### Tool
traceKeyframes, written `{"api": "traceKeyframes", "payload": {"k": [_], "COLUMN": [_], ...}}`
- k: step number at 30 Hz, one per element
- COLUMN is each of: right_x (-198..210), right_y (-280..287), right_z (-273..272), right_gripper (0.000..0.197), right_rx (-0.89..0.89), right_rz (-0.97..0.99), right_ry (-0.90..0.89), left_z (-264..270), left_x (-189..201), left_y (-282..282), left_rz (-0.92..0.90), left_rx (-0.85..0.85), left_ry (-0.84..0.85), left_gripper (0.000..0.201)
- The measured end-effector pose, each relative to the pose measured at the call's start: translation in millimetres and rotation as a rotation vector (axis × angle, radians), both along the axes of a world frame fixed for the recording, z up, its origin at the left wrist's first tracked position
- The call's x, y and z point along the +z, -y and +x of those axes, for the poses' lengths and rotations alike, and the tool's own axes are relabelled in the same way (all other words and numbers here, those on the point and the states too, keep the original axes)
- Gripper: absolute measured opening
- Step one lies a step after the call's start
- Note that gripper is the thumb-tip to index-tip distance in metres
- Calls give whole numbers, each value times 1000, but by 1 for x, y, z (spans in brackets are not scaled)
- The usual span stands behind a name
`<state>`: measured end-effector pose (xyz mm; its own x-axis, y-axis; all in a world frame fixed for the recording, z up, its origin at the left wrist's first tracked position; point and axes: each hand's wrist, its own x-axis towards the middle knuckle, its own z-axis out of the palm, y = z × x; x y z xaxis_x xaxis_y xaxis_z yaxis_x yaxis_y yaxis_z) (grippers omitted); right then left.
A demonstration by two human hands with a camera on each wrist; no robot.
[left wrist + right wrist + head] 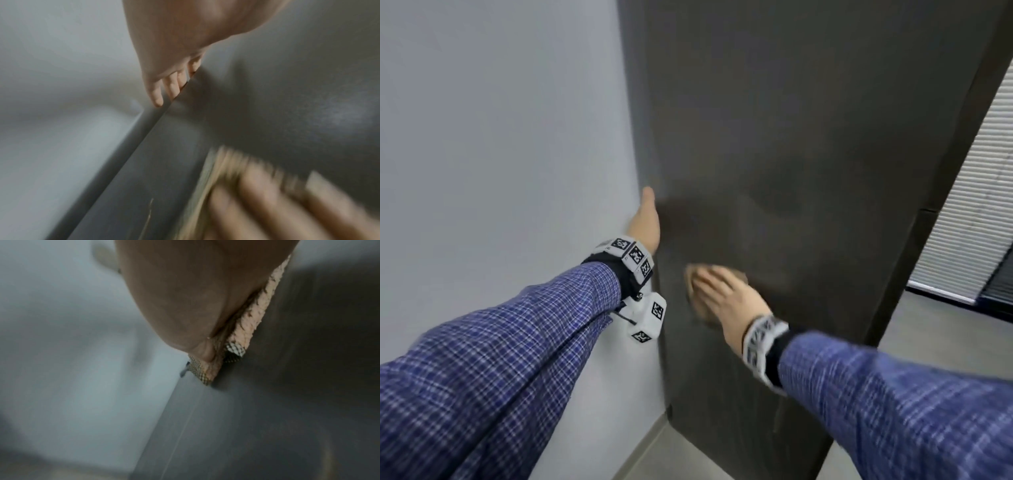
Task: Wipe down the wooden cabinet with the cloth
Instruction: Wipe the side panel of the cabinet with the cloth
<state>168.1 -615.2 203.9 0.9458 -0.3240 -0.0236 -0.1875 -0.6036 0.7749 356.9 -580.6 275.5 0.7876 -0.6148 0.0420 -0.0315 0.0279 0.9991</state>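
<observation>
The tall dark wooden cabinet [808, 137] fills the middle of the head view; its flat side panel [287, 113] faces me. My right hand [722, 294] lies flat on the panel with straight fingers and presses a folded beige cloth [693, 279] against it. The right wrist view shows the cloth's [259, 308] peach edge and a checkered corner squeezed between my palm and the panel [287, 386]. My left hand [645, 219] is higher up at the cabinet's left edge; its fingers [156, 94] reach round that edge, between cabinet and wall.
A pale grey wall [500, 137] meets the cabinet's left edge. Window blinds [969, 212] with a dark sill are at the right. Grey floor [654, 455] shows below the cabinet.
</observation>
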Motion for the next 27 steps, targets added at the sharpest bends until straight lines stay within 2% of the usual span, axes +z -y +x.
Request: {"api": "traceKeyframes", "payload": {"k": [1,3,5,7,9,11,13,16,18,20,23,27], "right_x": [-16,-15,26,94,152,166,128,17,-28,-31,21,128], "right_y": [-2,-3,3,8,8,7,9,0,-3,-3,3,4], "right_z": [-9,-18,-18,-12,-9,-8,-10,-33,-54,-63,-59,-61], "right_gripper": [73,76,73,71,70,70,72,72,73,74,74,71], "right_rx": [-13,-24,41,112,101,55,42,12,-30,-39,47,104], "right_rz": [24,11,-84,-178,-224,-241,-213,-47,56,60,-9,-163], "right_ry": [-42,-50,109,349,495,529,417,129,-17,-36,153,537], "left_z": [-5,-2,0,-1,1,1,-2,-8,-15,-22,-29,-23], "left_x": [0,-8,-12,-11,-9,-8,-11,-21,-25,-22,-8,0], "left_y": [-1,2,6,7,10,13,15,14,11,7,5,6], "left_rz": [20,46,82,122,152,150,160,234,255,169,-5,-22], "left_rx": [-10,18,51,75,104,123,137,248,364,383,283,260], "left_ry": [33,89,126,142,144,178,229,326,535,841,1205,1378], "left_gripper": [110,85,77,77,79,77,74,76,77,78,80,82]}}
